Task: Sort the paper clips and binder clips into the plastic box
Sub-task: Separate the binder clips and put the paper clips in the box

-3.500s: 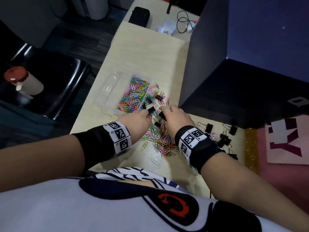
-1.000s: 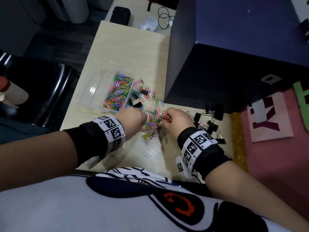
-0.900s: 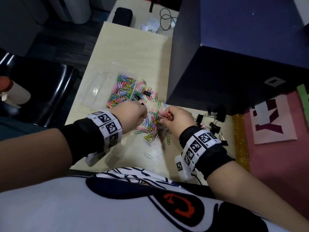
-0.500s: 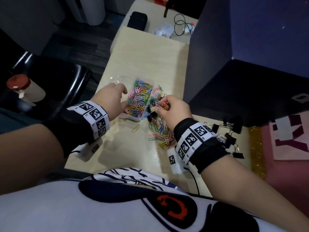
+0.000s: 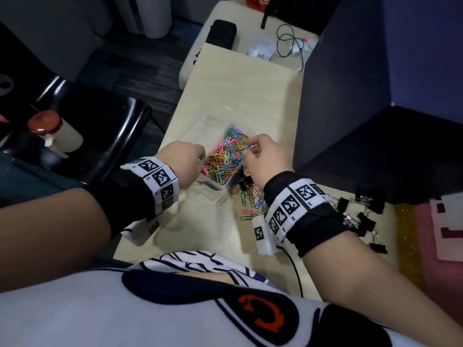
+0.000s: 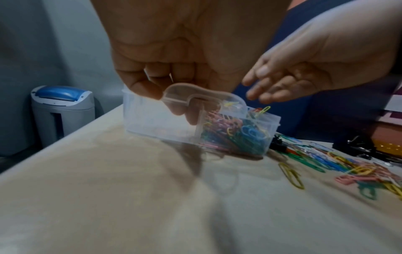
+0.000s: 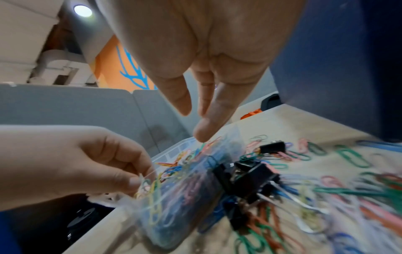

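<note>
A clear plastic box (image 5: 200,128) stands mid-table; its right compartment is heaped with coloured paper clips (image 5: 226,156). My left hand (image 5: 201,156) grips the box's near wall (image 6: 156,120), fingers curled over the rim, and the box tilts slightly. My right hand (image 5: 246,146) hovers over the clip compartment with straight, spread fingers (image 7: 208,123) that hold nothing. A yellow clip (image 6: 264,110) sits at the rim. More loose paper clips (image 5: 250,204) lie under my right wrist. Black binder clips (image 5: 244,181) lie beside the box and further right (image 5: 363,216).
A tall dark blue partition (image 5: 350,96) walls the table's right side. A black chair (image 5: 100,126) carrying a red-capped bottle (image 5: 52,131) stands left of the table edge. A black case (image 5: 224,33) and cable (image 5: 290,43) lie far back. A pink mat (image 5: 443,229) lies right.
My left hand left the clip pile and took hold of the box. My right hand carried pinched paper clips from the pile to the box and opened over it.
</note>
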